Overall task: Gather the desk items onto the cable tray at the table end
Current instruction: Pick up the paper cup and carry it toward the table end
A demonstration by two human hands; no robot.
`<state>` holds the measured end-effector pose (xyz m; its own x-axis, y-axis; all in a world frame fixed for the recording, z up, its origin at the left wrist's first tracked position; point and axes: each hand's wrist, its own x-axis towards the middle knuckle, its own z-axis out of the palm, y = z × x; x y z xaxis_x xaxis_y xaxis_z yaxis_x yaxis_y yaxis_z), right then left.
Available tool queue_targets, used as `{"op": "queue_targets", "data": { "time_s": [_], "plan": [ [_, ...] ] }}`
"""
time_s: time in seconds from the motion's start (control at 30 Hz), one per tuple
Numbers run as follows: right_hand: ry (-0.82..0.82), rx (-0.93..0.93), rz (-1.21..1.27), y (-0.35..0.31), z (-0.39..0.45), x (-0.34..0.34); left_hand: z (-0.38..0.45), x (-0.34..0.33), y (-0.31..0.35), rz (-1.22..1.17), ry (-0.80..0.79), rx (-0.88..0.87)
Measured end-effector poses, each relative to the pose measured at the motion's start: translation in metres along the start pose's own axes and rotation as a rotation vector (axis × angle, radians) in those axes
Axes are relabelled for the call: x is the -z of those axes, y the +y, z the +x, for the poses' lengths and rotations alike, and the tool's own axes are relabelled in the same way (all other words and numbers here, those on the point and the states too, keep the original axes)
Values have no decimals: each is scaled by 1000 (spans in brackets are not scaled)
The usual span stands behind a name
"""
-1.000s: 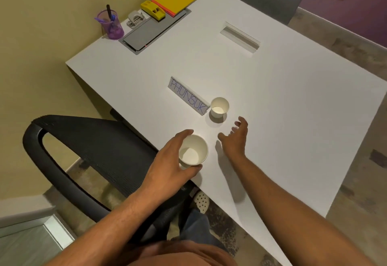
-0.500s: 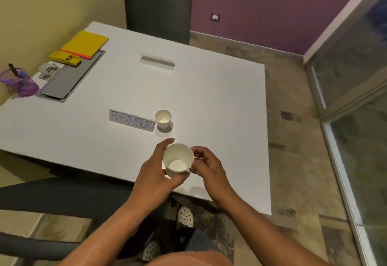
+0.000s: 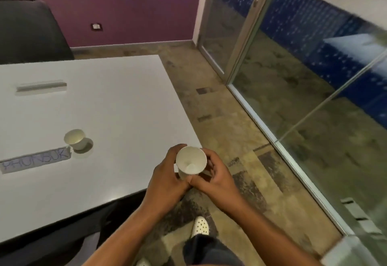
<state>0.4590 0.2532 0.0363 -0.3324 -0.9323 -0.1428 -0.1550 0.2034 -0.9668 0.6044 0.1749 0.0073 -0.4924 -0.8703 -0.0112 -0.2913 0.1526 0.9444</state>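
Paper cup (image 3: 191,163) sits between both hands, mouth up and tipped toward the camera, long axis near vertical. Left hand (image 3: 167,178) wraps its left side, thumb curled at the rim; right hand (image 3: 213,178) cups the right side and base, fingers curled. Cup is held off the table (image 3: 117,102) corner, above the floor (image 3: 240,131). Second cup (image 3: 75,139) stands upright beside the name card (image 3: 35,161).

Dim indoor light; motion blur throughout; wide-angle bending at edges; reflections on glass partition (image 3: 293,81).
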Motion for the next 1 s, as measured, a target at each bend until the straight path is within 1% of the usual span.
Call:
{"op": "queue_targets", "data": {
  "time_s": [0.13,0.27,0.5,0.6,0.7,0.87,1.0],
  "plan": [
    [148,3,13,19,-18,45,9,-49,21,14,-142,-33],
    [269,-1,68,44,-26,101,26,-111,45,38,-232,-46],
    [415,-35,121,90,-18,242,71,-259,84,48,-364,-50],
    [436,-54,132,104,-8,298,95,-311,99,69,-402,-60],
    [450,-68,161,113,8,339,120,-348,111,111,-409,-65],
    [441,-79,178,120,46,385,164,-384,123,123,-406,-36],
    [438,-98,179,125,93,413,212,-405,123,109,-390,-15]
  ]
}}
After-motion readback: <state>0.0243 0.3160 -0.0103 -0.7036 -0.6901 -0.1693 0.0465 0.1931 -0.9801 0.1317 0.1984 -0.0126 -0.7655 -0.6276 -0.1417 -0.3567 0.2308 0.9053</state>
